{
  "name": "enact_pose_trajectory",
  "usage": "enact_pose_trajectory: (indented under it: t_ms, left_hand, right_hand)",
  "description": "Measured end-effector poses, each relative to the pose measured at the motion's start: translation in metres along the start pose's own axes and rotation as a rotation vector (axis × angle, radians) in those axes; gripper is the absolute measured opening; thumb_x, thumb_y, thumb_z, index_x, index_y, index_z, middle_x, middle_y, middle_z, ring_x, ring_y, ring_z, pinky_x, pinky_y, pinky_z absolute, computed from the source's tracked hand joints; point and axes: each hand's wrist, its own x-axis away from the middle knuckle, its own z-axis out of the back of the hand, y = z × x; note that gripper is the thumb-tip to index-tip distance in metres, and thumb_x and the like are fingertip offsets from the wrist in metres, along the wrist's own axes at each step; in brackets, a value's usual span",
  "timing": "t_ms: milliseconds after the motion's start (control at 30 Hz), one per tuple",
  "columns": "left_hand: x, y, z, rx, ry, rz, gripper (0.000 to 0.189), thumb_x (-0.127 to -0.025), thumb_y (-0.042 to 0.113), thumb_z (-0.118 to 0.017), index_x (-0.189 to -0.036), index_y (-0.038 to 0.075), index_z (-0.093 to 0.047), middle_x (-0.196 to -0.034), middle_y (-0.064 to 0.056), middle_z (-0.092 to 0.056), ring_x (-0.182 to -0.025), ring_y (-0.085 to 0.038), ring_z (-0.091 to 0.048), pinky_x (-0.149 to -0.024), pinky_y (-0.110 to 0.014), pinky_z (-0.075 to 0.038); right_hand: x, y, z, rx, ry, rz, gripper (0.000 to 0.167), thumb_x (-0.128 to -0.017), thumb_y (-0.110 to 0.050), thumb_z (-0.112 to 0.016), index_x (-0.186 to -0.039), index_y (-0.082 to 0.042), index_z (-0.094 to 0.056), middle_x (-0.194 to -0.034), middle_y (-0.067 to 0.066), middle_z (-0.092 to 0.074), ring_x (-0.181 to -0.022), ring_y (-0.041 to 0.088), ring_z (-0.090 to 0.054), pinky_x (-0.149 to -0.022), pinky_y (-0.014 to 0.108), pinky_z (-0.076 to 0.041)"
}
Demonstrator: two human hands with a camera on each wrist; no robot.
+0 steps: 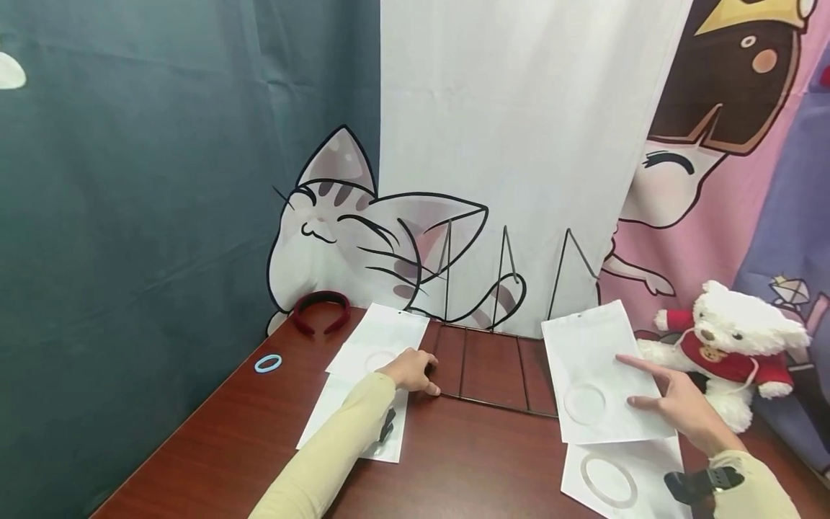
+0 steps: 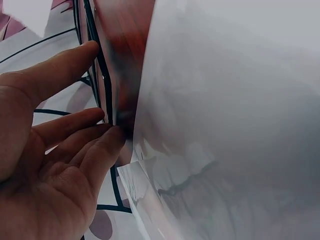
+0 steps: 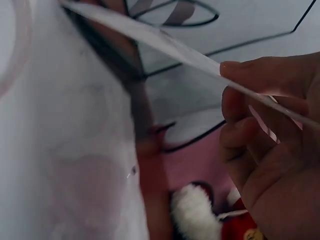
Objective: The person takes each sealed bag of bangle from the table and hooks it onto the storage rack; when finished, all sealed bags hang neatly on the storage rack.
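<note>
The right grip (image 3: 277,182) pinches a white sheet (image 3: 165,45); fluffy plush (image 3: 192,215) below.

Head view: worn on my head; faces forward and down across bench (image 1: 447,476) to printed curtain (image 1: 538,108); widest, takes in left hand (image 1: 408,371) and right hand (image 1: 682,407). Left wrist view: from my left wrist, close up; faces fingers beside wire rack (image 1: 460,397); shares left hand, rack with head view. Right wrist view: from my right wrist, close up; faces fingers on white sheet (image 1: 596,346); shares right hand, sheet, toy bear (image 1: 720,353) with head view.
</note>
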Motion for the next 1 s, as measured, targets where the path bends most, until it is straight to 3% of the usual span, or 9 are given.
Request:
enact_pose_trajectory:
  t_ms: [100,167,367,567,1000]
  left_hand:
    - [-0.001,0.001,0.001,-0.007,0.009,0.010,0.060,-0.076,0.032,-0.087,-0.127,0.007,-0.067,-0.130,-0.013,-0.068,-0.127,-0.031,-0.059,-0.108,-0.039,-0.048]
    - [-0.001,0.003,0.001,-0.002,0.009,0.015,0.061,-0.076,0.032,-0.087,-0.127,0.007,-0.067,-0.130,-0.014,-0.068,-0.127,-0.032,-0.058,-0.108,-0.040,-0.048]
    - [0.002,0.003,0.002,0.000,0.009,0.039,0.062,-0.074,0.030,-0.089,-0.126,0.005,-0.067,-0.129,-0.015,-0.068,-0.125,-0.034,-0.059,-0.107,-0.041,-0.049]
    - [0.003,0.004,0.003,0.026,0.006,0.057,0.062,-0.074,0.028,-0.089,-0.127,0.004,-0.067,-0.129,-0.019,-0.066,-0.125,-0.033,-0.058,-0.107,-0.043,-0.048]
    - [-0.004,0.008,0.003,-0.017,-0.013,0.064,0.060,-0.074,0.029,-0.089,-0.124,0.005,-0.068,-0.126,-0.018,-0.067,-0.122,-0.030,-0.060,-0.106,-0.041,-0.050]
  right_hand:
    - [0.002,-0.010,0.003,-0.026,0.058,0.073,0.073,-0.075,-0.010,-0.084,-0.143,-0.013,-0.057,-0.128,-0.036,-0.051,-0.113,-0.032,-0.035,-0.086,-0.004,-0.031]
    - [0.003,-0.017,0.004,-0.057,0.086,0.103,0.072,-0.076,-0.006,-0.083,-0.142,-0.012,-0.058,-0.124,-0.043,-0.048,-0.114,-0.030,-0.038,-0.087,-0.003,-0.033]
    - [0.009,-0.036,0.001,-0.153,0.127,0.171,0.066,-0.079,0.002,-0.080,-0.140,-0.005,-0.058,-0.130,-0.035,-0.055,-0.124,-0.025,-0.041,-0.094,-0.002,-0.032]
    - [0.018,-0.046,0.004,-0.143,0.163,0.202,0.058,-0.079,0.001,-0.080,-0.134,-0.005,-0.063,-0.126,-0.033,-0.061,-0.122,-0.022,-0.047,-0.094,0.000,-0.034]
    - [0.038,-0.058,0.023,-0.144,0.141,0.268,0.047,-0.076,0.008,-0.080,-0.121,0.000,-0.070,-0.118,-0.021,-0.071,-0.117,-0.014,-0.058,-0.093,0.003,-0.040]
